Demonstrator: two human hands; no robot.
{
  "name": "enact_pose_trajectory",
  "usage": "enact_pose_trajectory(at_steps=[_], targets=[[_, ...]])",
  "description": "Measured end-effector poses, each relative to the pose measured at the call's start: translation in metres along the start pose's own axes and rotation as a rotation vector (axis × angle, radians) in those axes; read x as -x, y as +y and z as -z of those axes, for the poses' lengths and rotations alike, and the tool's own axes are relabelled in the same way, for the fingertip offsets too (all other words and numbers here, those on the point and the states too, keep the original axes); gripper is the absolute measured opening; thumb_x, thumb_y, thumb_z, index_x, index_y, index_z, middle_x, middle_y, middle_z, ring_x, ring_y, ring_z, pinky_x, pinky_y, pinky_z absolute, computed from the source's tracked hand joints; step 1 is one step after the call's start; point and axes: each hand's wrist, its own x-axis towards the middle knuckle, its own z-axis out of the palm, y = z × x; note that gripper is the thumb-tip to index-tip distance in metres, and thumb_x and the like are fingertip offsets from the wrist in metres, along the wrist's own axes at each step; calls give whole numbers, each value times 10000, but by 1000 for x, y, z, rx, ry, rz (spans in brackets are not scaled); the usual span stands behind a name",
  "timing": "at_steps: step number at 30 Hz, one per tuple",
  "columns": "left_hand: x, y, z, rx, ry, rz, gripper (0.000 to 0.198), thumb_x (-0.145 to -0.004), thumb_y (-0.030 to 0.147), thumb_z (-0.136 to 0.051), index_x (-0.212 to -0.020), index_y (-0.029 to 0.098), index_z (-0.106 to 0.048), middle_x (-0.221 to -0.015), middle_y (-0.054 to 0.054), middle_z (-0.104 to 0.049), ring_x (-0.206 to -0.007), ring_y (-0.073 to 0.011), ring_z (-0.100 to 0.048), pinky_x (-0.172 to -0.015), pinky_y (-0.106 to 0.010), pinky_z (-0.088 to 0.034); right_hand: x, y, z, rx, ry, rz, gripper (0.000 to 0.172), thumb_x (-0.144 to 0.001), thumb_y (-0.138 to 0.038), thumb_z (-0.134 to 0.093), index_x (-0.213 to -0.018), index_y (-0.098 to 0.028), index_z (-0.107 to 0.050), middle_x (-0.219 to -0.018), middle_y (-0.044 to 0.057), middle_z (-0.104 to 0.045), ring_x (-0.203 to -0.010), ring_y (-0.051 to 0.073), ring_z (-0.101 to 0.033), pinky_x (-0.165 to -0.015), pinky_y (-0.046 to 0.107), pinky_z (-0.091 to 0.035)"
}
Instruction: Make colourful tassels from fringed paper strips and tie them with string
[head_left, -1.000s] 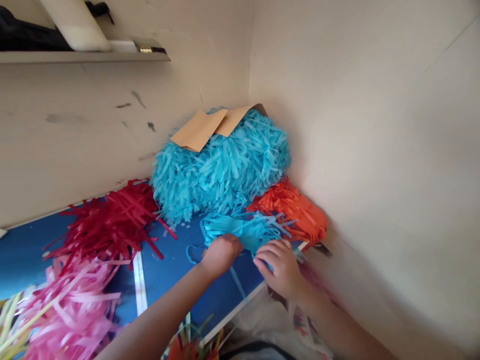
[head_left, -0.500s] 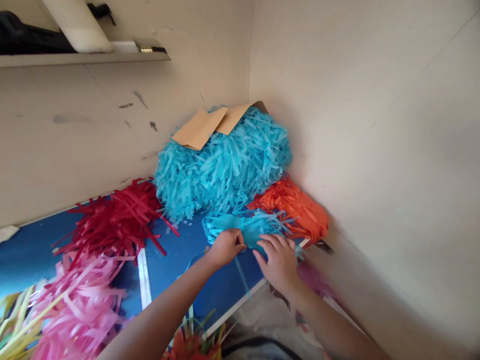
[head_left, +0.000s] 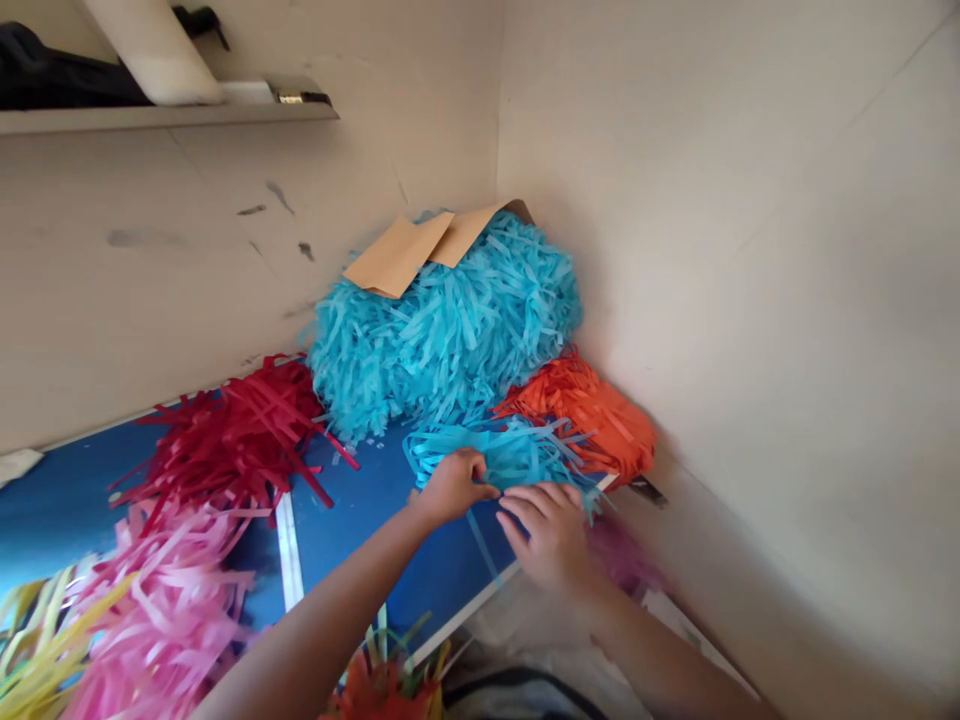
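Right hand (head_left: pixel 544 535): fingers loosely curled at the near edge of the small blue fringe (head_left: pixel 517 457). Left hand (head_left: pixel 456 485): narrow pinch, same edge. Can't tell if either grip holds a strip. Fringe lies near bench (head_left: pixel 442 580) corner. Probably working that edge; calls for fine fingertip control. Tips overlap orange strips (head_left: pixel 592 420), snag risk. Big blue pile (head_left: pixel 450 350) behind.

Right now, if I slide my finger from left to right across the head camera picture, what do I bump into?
Going by their middles: yellow strips → pink strips → red strips → left hand → right hand → orange bundle.
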Motion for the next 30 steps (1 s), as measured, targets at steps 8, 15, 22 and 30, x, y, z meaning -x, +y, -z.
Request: enact_pose_trajectory(at_steps=[8, 15, 22, 30], targets=[[-2, 1, 1, 241, -81, -61, 398, -867, 236, -569, -1259, 193, -517, -922, -50, -724, -864, -165, -687, -691, -262, -518, -1, 16, -11, 212, -289, -101, 96, -874, -282, -676, -964, -254, -695, -892, 34, -704, -882, 239, -562, -744, 388, -301], [14, 7, -1, -26, -56, -216, 340, -749, 239, -750, -1069, 185, -650, -1129, -122, -659, -1090, -277, -601, -922, -413, -495, -1, 23, -17, 276, -297, -155, 380, -881, -200, -579, -1258, -168, -618, -838, 75, -701, -801, 251, -579, -707, 394, -306], [12, 3, -9, -182, -143, -236, 253, -758, 243, -759, -993, 190, -680, -1031, -86, -666, -1009, -244, -604, -909, -378, -469, 0, 37, -11, 205, -204, -197, 307, -881, -184, -544, -1163, -217, -663, -828, 49, -701, -788, 230, -594, -735, 370, -323], [-2, -3, -5, -141, -220, -218, 268, -718, 343, -795, -926, 198, -709, -897, -27, -665, -854, -177, -617, -757, -263, -465, 6, 38, 9, 120, -224, -168, 205, -829, -211, -637, -1019, -248, -705, -1010, 49, -661, -925, 234, -582, -786, 372, -326]])
